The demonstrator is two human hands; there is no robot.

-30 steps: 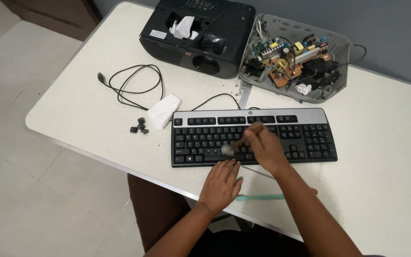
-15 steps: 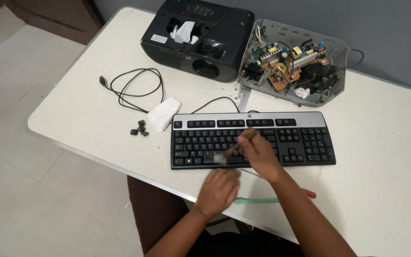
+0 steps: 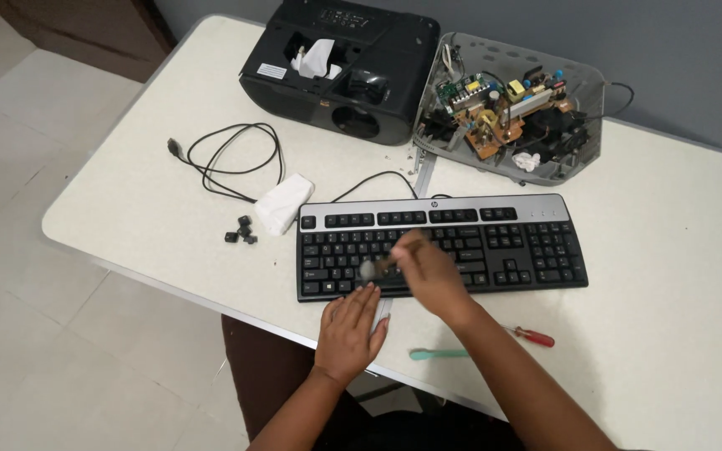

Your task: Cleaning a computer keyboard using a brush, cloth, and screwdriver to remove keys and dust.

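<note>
Two bare hands are working over a black and silver keyboard [image 3: 442,245] lying near the front edge of a pale desk [image 3: 670,276] in the head view. Right hand [image 3: 429,271] is hovering over the middle keys, its fingers pinching the handle of a small brush [image 3: 375,267], whose blurred bristle tip is touching the keys. Left hand [image 3: 350,327] is resting palm down on the desk just below the keyboard, its fingers spread flat and their tips touching the keyboard's front edge. Loose black keycaps [image 3: 241,232] are lying beside a crumpled white tissue [image 3: 283,203], left of the keyboard, near a coiled black cable [image 3: 231,159]. Behind are sitting a black projector [image 3: 340,67] and an opened grey housing with circuit boards [image 3: 511,108]. Near the right forearm are lying a red-handled screwdriver [image 3: 533,336] and a teal tool [image 3: 438,354].
</note>
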